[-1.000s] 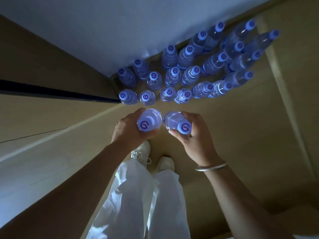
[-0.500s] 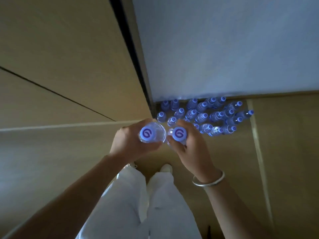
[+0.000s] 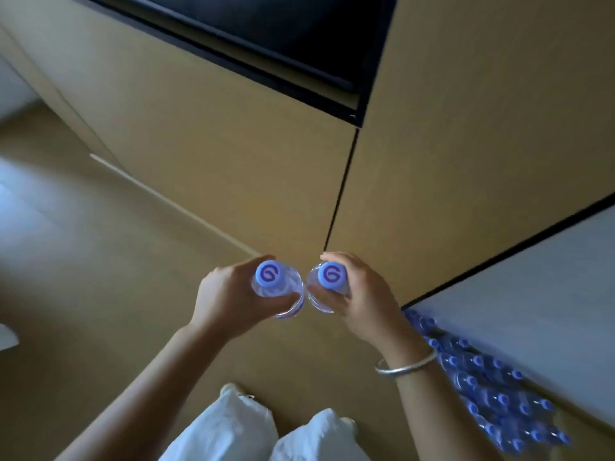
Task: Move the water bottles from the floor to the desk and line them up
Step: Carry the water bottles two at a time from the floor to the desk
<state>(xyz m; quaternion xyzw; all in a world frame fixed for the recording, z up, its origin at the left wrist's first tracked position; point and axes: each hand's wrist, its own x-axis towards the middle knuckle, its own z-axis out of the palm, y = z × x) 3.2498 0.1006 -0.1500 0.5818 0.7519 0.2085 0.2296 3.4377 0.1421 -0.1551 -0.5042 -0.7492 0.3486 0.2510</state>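
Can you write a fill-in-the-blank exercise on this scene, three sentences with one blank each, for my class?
1. Each hand, left hand and right hand, grips one ____.
2. The bracelet sits on the ____ wrist.
3. The other bottles stand on the floor to the person's ____.

Missing words: bottle; right; right

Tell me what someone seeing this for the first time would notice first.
Two clear water bottles with purple caps, seen from above at centre frame: one gripped by the left hand, the other by the right hand, side by side. At lower right, a blurred cluster of bottles stands on the floor beside a pale wall. A silver bangle circles the right wrist.
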